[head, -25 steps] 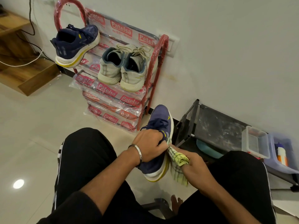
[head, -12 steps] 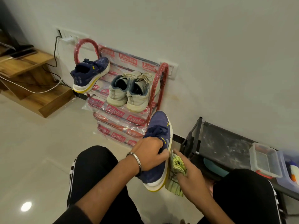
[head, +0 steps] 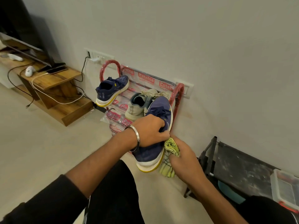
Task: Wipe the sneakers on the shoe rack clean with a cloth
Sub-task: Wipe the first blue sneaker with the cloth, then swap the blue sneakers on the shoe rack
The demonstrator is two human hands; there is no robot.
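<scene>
My left hand grips a navy sneaker with a white and yellow sole around its laces, toe pointing away from me. My right hand holds a bunched yellow-green cloth against the shoe's right side near the sole. On the red shoe rack against the wall, the matching navy sneaker sits at the top left. A beige and grey sneaker rests beside it, partly hidden behind the held shoe.
A low dark metal rack stands at the right, with a clear plastic box on it. A wooden TV unit with cables and a phone lies at the left. My black-trousered knees are below. Pale floor tiles spread to the left.
The held sneaker has risen and now overlaps the rack's beige shoes. My right hand with the cloth has stayed on the shoe's right side. The camera has tilted up and left.
</scene>
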